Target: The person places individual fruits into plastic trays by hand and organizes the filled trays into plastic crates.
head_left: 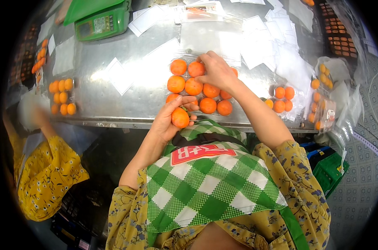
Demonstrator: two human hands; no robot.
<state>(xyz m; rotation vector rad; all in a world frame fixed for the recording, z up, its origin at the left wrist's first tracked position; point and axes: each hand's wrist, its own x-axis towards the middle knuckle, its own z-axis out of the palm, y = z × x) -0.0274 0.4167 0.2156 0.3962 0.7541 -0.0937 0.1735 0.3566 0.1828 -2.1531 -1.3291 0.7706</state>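
Note:
My left hand [168,122] holds an orange persimmon [180,118] in its curled fingers, at the near edge of the table. A bit of green calyx shows beside the fruit. Beyond it, rows of persimmons [176,84] sit in a clear plastic tray [189,53] before me. My right hand [218,70] reaches over the tray's back rows, thumb and fingers spread around a fruit there. What lies under its palm is hidden, so I cannot tell whether it grips anything.
A green scale [103,25] stands at the back left of the metal table [95,62]. White paper sheets [260,43] lie at the back right. Trays of orange fruit flank both sides [63,97] [284,100]. Another person's sleeve [48,175] is at left; a green crate [331,168] stands right.

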